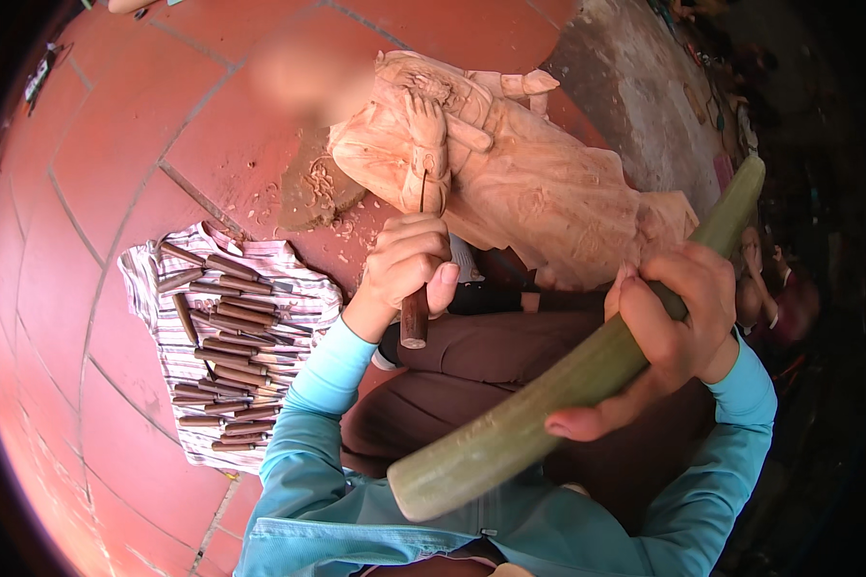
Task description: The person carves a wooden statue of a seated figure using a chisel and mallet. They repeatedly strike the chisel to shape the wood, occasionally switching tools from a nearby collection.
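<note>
A pale wooden carved figure (539,183) lies tilted across my lap and the tiled floor. My left hand (409,264) is closed around a chisel with a brown wooden handle (415,322); its thin blade touches the carved hand of the figure. My right hand (669,332) grips a long greenish wooden club (510,433) that slants from lower centre up to the right edge of the figure. Both sleeves are light blue.
Several wooden-handled chisels (231,337) lie in rows on a striped cloth (149,279) to my left on the red floor tiles (96,144). Wood chips are scattered around a flat stone (313,188) beside the figure. Dark clutter lines the right edge.
</note>
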Available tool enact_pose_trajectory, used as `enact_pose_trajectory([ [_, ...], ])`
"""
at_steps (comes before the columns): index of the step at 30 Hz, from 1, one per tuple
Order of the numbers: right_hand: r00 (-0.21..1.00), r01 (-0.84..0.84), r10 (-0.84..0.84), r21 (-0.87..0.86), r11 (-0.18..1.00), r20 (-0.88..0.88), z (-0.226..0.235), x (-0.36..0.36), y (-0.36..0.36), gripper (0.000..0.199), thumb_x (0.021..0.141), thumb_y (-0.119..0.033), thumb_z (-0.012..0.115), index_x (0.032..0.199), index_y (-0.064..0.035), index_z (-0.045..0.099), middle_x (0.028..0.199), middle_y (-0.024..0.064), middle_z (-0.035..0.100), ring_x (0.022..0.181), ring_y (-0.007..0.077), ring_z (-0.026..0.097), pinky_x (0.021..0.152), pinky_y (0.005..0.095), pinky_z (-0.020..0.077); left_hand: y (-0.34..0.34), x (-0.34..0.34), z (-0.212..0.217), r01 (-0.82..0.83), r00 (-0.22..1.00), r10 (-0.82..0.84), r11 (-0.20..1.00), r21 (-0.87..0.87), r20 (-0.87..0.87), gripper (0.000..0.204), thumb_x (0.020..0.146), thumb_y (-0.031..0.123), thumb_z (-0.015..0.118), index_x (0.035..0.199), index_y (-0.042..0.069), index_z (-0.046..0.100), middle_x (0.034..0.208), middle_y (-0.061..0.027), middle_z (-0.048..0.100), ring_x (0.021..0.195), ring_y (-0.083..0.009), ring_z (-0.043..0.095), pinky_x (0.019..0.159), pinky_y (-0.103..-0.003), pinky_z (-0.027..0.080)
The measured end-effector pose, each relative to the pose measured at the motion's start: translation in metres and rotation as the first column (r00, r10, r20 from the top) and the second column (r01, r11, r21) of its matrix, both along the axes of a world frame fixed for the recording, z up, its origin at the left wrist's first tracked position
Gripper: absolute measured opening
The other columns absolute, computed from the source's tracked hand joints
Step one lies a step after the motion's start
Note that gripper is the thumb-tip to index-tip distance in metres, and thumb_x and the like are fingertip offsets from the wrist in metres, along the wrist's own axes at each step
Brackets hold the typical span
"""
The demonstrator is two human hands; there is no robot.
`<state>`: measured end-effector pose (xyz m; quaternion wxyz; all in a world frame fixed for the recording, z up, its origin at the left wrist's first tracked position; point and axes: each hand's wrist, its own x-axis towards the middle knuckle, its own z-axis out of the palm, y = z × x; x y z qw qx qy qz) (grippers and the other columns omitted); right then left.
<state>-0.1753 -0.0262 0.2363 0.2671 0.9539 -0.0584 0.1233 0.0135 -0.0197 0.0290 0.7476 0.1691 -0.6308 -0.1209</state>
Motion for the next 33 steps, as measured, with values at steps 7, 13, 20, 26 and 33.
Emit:
enact_pose_trajectory([
  [7, 0.990, 0.050, -0.049, 0.003, 0.999, 0.133, -0.007, 0.012, -0.004, 0.058, 0.074, -0.033, 0.078, 0.118, -0.0595, 0.050, 0.095, 0.0021, 0.047, 0.076, 0.0214, 0.052, 0.059, 0.0338, 0.0468, -0.006, 0.002, 0.008, -0.013, 1.000, 0.013, 1.000, 0.021, -0.006, 0.021, 0.080, -0.007, 0.054, 0.066, 0.001, 0.042, 0.056, -0.0087, 0.044, 0.043, -0.0225, 0.042, 0.041, -0.031, 0.034],
  [13, 0.984, 0.041, -0.049, 0.051, 0.998, 0.172, -0.003, 0.011, 0.004, 0.060, 0.073, -0.030, 0.078, 0.117, -0.0592, 0.050, 0.094, 0.0013, 0.047, 0.075, 0.0206, 0.053, 0.055, 0.0330, 0.0445, 0.000, -0.009, 0.005, -0.023, 0.899, 0.104, 0.981, 0.193, -0.424, 0.028, 0.091, -0.003, 0.047, 0.066, 0.002, 0.036, 0.053, -0.0087, 0.044, 0.043, -0.0174, 0.040, 0.041, -0.030, 0.033],
  [20, 0.963, -0.077, 0.034, 0.151, 0.985, 0.268, 0.003, 0.003, -0.001, 0.066, 0.075, -0.019, 0.075, 0.119, -0.0602, 0.047, 0.090, -0.0037, 0.044, 0.072, 0.0151, 0.050, 0.055, 0.0291, 0.0428, 0.025, -0.070, -0.057, 0.240, 0.674, 0.408, 0.668, 0.704, -0.617, 0.025, 0.098, 0.009, 0.052, 0.074, 0.003, 0.046, 0.067, -0.0005, 0.050, 0.059, -0.0064, 0.041, 0.052, -0.022, 0.035],
  [26, 0.945, -0.116, 0.093, 0.058, 0.992, 0.315, 0.005, -0.011, -0.005, 0.046, 0.086, -0.037, 0.065, 0.126, -0.0542, 0.050, 0.085, -0.0032, 0.044, 0.069, 0.0111, 0.051, 0.053, 0.0248, 0.0417, 0.039, -0.029, 0.006, 0.036, 0.881, 0.124, 0.945, 0.326, -0.456, 0.020, 0.094, 0.002, 0.053, 0.092, 0.006, 0.034, 0.071, -0.0082, 0.050, 0.060, -0.0143, 0.045, 0.059, -0.030, 0.042],
  [33, 0.903, -0.135, 0.017, 0.247, 0.960, 0.430, -0.022, -0.007, 0.012, 0.047, 0.084, -0.026, 0.067, 0.125, -0.0466, 0.057, 0.081, -0.0052, 0.046, 0.065, 0.0098, 0.050, 0.056, 0.0237, 0.0408, 0.020, -0.011, 0.027, -0.086, 0.852, 0.279, 0.909, 0.408, -0.442, 0.032, 0.092, -0.005, 0.050, 0.113, 0.011, 0.032, 0.101, -0.0120, 0.046, 0.087, -0.0200, 0.049, 0.077, -0.035, 0.045],
])
